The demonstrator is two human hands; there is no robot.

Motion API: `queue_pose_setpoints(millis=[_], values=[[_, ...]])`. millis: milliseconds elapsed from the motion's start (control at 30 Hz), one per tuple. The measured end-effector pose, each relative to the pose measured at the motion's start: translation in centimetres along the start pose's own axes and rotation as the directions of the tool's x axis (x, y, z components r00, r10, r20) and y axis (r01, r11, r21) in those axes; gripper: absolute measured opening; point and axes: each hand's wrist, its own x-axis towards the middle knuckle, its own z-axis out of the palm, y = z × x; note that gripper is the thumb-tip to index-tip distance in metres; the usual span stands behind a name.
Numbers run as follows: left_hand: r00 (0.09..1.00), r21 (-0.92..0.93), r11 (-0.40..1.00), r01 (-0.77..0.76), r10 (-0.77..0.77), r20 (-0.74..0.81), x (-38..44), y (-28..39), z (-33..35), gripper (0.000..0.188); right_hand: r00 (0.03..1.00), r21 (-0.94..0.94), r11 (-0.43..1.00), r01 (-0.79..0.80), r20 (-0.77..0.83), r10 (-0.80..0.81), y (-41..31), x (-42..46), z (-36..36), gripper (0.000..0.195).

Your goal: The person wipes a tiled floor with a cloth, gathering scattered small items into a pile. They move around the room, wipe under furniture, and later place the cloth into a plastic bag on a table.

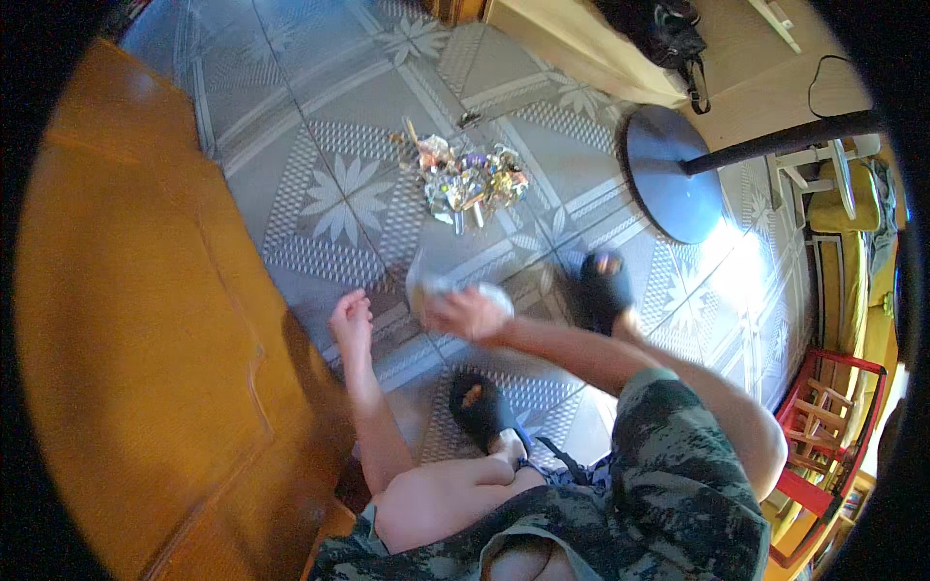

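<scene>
A heap of mixed litter [472, 178], with wrappers and small sticks in it, lies on the patterned tile floor [349, 196] in front of me. Below the heap, my right hand [468, 314] is blurred; its fingers are on a pale, partly see-through thing [498, 296] that I cannot name, low over the tiles. My left hand [352, 317] is to the left of it, with its fingers curled in and nothing seen between them. The two hands are apart.
An orange-brown wooden surface [145, 290] fills the left side. A round black pedestal base [672, 174] with a pole stands at the upper right. My feet in black slippers [607, 287] are below and right of the heap. A red frame [864, 421] stands at the right rim; a black bag [661, 36] lies above.
</scene>
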Motion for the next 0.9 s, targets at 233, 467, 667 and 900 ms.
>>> queue_pose_setpoints(millis=[233,467,667,900], values=[[0.960,0.201,0.942,-0.268,0.244,0.136,-1.2,-2.5,0.7,0.019,0.997,0.015,0.997,0.078,-0.020,-0.078,1.9,-4.8,4.0,0.038],[0.959,0.337,0.897,-0.284,0.273,0.082,-3.6,-3.1,0.5,0.020,0.929,-0.004,0.935,0.355,0.116,-0.352,15.3,-2.1,-3.5,0.034],[0.951,0.396,0.865,-0.309,0.271,0.149,-7.0,-2.0,2.0,0.020,0.855,0.138,0.865,0.482,0.145,-0.499,19.1,-3.9,-15.4,0.044],[0.943,0.744,0.585,-0.324,0.261,0.206,-9.5,0.0,1.9,0.026,0.901,0.110,0.895,-0.432,0.013,0.434,24.5,-12.6,-12.5,0.060]])
